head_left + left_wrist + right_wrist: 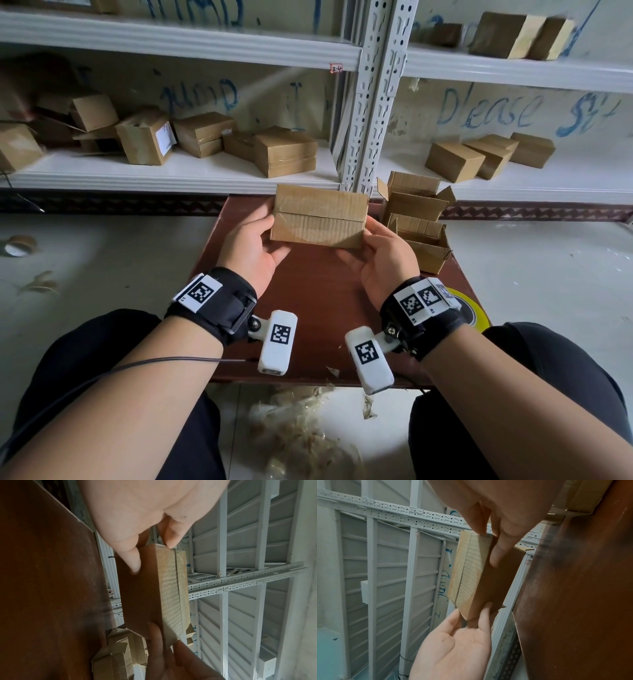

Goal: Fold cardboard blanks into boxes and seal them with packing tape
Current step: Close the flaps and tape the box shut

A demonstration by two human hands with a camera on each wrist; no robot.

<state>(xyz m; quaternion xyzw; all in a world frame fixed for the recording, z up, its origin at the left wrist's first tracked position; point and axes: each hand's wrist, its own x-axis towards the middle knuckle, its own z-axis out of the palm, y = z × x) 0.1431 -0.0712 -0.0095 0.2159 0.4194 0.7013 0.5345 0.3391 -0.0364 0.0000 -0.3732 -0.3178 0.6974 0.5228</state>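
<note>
Left hand (pixel 251 245), right hand (pixel 383 255) grasping closed box (pixel 318 216) ends above table (pixel 322 308); open boxes (pixel 419 219) just right

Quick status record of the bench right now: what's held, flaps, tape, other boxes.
held item: closed cardboard box, lifted above the brown table
left hand: grips box's left end
right hand: grips box's right end
flaps: folded shut, centre seam facing up
open boxes: on table, right of held box
tape roll: yellow, table's right edge, behind right wrist
shelf boxes: several behind
</note>
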